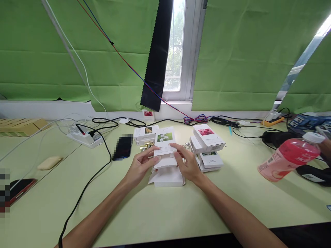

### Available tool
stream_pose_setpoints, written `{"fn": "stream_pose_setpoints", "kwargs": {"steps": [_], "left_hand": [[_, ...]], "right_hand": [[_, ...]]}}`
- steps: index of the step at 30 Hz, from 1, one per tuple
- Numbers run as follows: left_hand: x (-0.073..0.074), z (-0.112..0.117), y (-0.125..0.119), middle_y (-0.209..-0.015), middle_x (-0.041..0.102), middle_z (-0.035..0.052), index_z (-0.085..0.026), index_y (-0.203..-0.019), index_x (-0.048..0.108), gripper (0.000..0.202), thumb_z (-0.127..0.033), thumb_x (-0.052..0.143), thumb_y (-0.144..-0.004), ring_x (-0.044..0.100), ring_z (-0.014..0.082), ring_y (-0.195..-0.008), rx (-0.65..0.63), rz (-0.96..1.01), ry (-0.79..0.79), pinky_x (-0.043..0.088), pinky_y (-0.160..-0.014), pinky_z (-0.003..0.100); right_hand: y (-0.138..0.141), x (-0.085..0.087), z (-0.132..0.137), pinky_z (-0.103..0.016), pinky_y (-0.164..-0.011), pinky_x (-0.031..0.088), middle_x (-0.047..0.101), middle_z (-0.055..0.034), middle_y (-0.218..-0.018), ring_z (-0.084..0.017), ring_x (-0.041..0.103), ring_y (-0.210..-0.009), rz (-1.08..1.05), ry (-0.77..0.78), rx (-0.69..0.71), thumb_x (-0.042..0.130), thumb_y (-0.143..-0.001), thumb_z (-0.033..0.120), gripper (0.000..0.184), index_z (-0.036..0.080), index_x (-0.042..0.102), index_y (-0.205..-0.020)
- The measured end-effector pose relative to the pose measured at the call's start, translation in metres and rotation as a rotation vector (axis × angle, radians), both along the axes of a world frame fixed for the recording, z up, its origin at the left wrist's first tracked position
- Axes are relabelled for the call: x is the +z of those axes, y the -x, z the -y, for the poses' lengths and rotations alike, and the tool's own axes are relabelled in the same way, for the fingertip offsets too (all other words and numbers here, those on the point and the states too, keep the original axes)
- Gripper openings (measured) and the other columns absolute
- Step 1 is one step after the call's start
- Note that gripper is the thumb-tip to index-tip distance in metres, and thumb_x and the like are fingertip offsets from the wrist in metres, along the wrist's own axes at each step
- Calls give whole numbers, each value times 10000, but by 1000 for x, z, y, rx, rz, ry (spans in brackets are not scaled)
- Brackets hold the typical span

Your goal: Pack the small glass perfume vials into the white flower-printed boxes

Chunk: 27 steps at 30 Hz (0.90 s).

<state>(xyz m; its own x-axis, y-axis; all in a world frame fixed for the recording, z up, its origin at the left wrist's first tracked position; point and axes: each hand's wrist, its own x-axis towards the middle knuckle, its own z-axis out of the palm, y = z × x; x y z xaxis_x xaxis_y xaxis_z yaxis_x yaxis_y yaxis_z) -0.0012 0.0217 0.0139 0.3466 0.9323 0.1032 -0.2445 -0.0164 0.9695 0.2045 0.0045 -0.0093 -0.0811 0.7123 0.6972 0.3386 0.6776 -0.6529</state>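
Observation:
My left hand (141, 166) and my right hand (186, 162) both grip a small white box with a white-flower picture (164, 141), held above the pale green table (165, 210). Its open white flap hangs down between my hands. Under them lies another white box part (167, 178), flat on the table. Small gold pieces (145, 147) lie just behind my left hand.
A stack of white boxes with pink-flower pictures (207, 146) stands to the right, another box (145, 133) behind. A dark phone (122, 147), a power strip (84, 137) with cables and a yellow sponge (49, 162) lie left. At right another person's hand (325, 146) tilts a pink bottle (289, 156).

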Motion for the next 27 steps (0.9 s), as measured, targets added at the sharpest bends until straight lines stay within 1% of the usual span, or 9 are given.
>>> {"fn": "stream_pose_setpoints", "kwargs": {"steps": [4, 7, 11, 15, 17, 21, 23, 27], "left_hand": [[-1, 0, 0, -1060, 692, 84, -226, -1073, 745, 362, -314, 847, -737, 623, 166, -760, 1, 3, 14, 563, -553, 259], [-1, -1, 0, -1087, 694, 92, -215, -1072, 745, 376, -309, 855, -725, 625, 170, -771, -3, 11, 19, 562, -560, 260], [0, -1, -1, -1066, 694, 71, -212, -1024, 760, 346, -292, 868, -706, 622, 157, -776, -3, 23, 33, 572, -593, 259], [2, -1, -1, -1003, 686, 52, -207, -989, 773, 324, -290, 876, -693, 621, 145, -762, 19, 13, 52, 575, -611, 249], [2, -1, -1, -1000, 683, 50, -209, -974, 774, 309, -286, 875, -692, 628, 151, -772, 24, 12, 51, 576, -614, 249], [3, 0, -1, -961, 691, 43, -213, -958, 777, 303, -285, 883, -683, 633, 152, -767, 28, 19, 62, 570, -619, 249], [2, 0, -1, -943, 690, 37, -216, -959, 781, 306, -285, 887, -680, 623, 142, -757, 30, 25, 68, 565, -624, 243], [0, -2, 0, -972, 679, 32, -224, -952, 787, 293, -279, 890, -684, 609, 126, -768, 25, 43, 78, 559, -626, 221]], "right_hand": [[0, 0, 0, -242, -531, 453, 639, -30, -806, -119, 515, -593, -8, 17, 11, 422, -1034, 337, 360, 182, 621, -1291], [0, 0, 0, -242, -535, 463, 666, -43, -847, -120, 530, -603, -5, 21, 12, 421, -1033, 348, 372, 184, 626, -1295], [-1, 0, 0, -249, -550, 473, 694, -53, -886, -116, 538, -595, 2, 19, 14, 434, -1028, 335, 370, 178, 636, -1296], [-1, 0, -1, -251, -562, 477, 719, -58, -941, -109, 542, -589, 5, 17, 17, 451, -1019, 331, 362, 194, 646, -1291], [-2, -1, -1, -250, -566, 480, 718, -55, -934, -109, 543, -589, 9, 18, 26, 455, -1017, 332, 364, 198, 648, -1294], [-3, -2, -2, -249, -574, 483, 695, -30, -852, -110, 545, -586, 22, 14, 35, 461, -1013, 328, 369, 206, 647, -1308], [-4, -2, -2, -252, -578, 486, 696, -31, -862, -110, 546, -586, 18, 17, 35, 467, -1010, 335, 369, 211, 649, -1307], [-5, -3, -3, -266, -598, 494, 701, -39, -882, -118, 549, -597, 22, 44, 45, 473, -1009, 361, 383, 207, 646, -1315]]}}
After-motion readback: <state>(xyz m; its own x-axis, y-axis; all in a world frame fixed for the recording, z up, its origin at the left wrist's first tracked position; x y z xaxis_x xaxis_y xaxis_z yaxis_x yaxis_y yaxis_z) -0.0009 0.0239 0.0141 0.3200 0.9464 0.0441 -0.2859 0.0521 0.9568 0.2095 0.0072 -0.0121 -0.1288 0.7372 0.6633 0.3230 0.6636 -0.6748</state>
